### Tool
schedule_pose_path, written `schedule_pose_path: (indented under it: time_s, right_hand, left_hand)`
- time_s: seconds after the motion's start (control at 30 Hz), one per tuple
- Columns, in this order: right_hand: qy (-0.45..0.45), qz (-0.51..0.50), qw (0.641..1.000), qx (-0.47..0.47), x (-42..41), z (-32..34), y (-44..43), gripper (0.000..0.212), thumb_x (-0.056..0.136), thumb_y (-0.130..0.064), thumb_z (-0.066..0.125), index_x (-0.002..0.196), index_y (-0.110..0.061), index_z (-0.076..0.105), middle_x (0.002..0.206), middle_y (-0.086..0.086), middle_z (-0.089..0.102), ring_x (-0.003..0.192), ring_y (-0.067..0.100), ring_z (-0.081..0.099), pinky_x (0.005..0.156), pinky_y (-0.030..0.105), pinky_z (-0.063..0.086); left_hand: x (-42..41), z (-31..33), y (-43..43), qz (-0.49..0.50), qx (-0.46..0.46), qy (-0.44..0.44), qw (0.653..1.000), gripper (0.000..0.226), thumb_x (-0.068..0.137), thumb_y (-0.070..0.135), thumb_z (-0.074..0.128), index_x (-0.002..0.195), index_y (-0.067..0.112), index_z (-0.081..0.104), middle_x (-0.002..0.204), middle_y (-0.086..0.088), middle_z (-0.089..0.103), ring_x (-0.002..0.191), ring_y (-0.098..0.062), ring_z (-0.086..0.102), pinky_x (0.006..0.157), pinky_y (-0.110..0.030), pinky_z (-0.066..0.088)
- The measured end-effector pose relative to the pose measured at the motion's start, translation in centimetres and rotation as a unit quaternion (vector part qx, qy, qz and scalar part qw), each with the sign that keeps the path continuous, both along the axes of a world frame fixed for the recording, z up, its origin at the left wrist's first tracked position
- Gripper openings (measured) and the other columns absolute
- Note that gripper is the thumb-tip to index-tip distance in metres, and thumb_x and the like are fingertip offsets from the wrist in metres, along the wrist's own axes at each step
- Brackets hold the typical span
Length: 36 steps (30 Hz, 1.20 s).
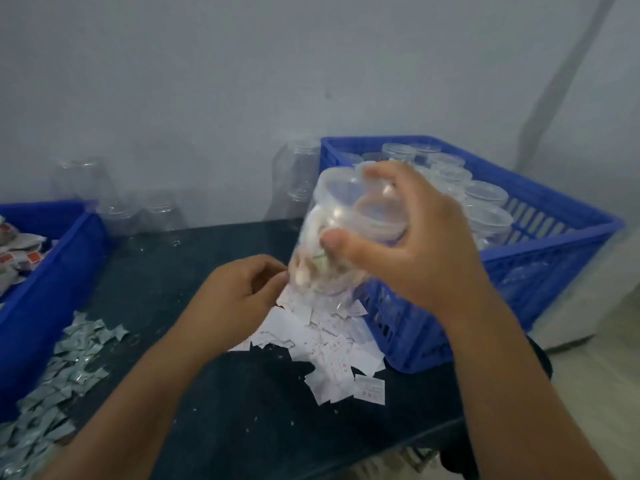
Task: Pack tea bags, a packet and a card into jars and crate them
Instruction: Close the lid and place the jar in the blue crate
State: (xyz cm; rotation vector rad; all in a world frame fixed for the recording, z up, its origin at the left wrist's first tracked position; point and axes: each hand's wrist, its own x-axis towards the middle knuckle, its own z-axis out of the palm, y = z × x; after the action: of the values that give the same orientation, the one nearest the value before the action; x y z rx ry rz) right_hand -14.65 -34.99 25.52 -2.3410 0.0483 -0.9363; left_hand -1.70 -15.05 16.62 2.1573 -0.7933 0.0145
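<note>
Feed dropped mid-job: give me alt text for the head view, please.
The right-hand grip holds a tilted, part-filled clear plastic jar above a pile of white paper cards by the left-hand grip. A blue plastic crate of more clear jars stands right; silver packets lie left.

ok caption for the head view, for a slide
Right hand grips a tilted, part-filled jar beside the blue crate; left hand reaches into the white cards.

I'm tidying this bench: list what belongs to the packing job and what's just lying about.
Job: jar in right hand, cards at left hand, silver packets, tea-bag crate, jar crate, spare jars.
Lying about: white flecks on table.
</note>
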Motion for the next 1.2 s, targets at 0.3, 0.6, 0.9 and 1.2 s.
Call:
schedule_pose_path:
  time_s: [0.3, 0.6, 0.9, 1.2]
  right_hand:
    - [0.043, -0.263, 0.963, -0.043, 1.6, 9.2, -14.7, 0.099, 0.076, -0.075, 0.080, 0.153, -0.022, 0.047, 0.132, 0.001, 0.063, 0.124, 0.030, 0.062, 0.103, 0.043, 0.047]
    - [0.362, -0.367, 0.856, -0.030, -2.1, 8.4, -24.3, 0.122, 0.047, -0.065, 0.091, 0.151, -0.020, 0.045, 0.129, 0.011, 0.067, 0.092, 0.031, 0.074, 0.091, 0.049, 0.059]
    - [0.501, -0.280, 0.817, -0.049, 1.6, 3.1, -25.8, 0.100, 0.063, -0.047, 0.097, 0.147, -0.032, 0.046, 0.108, 0.000, 0.068, 0.093, 0.026, 0.072, 0.087, 0.041, 0.057]
    - [0.520, -0.291, 0.799, -0.087, 2.3, 1.1, -26.0, 0.127, 0.073, -0.056, 0.094, 0.171, -0.034, 0.016, 0.175, 0.008, 0.026, 0.156, 0.037, 0.038, 0.122, 0.056, 0.040]
  left_hand:
    - [-3.0, 3.4, -13.8, -0.238, 0.042, -0.124, 0.962, 0.062, 0.100, 0.072, 0.040, 0.157, 0.048, 0.030, 0.170, 0.018, 0.015, 0.157, -0.002, 0.003, 0.128, -0.041, 0.015]
    - [-2.8, 1.8, -16.0, -0.227, 0.025, -0.115, 0.967, 0.053, 0.098, 0.077, 0.028, 0.139, 0.047, 0.043, 0.159, 0.022, 0.025, 0.155, 0.002, -0.007, 0.127, -0.045, 0.011]
    - [-2.9, 1.4, -16.1, -0.221, 0.005, -0.098, 0.970, 0.044, 0.101, 0.070, 0.033, 0.137, 0.047, 0.045, 0.156, 0.026, 0.026, 0.153, 0.006, -0.007, 0.125, -0.047, 0.017]
    - [-2.8, 1.0, -16.3, -0.227, -0.011, -0.090, 0.970, 0.044, 0.099, 0.072, 0.033, 0.135, 0.049, 0.045, 0.157, 0.025, 0.025, 0.153, 0.006, -0.007, 0.122, -0.036, 0.012]
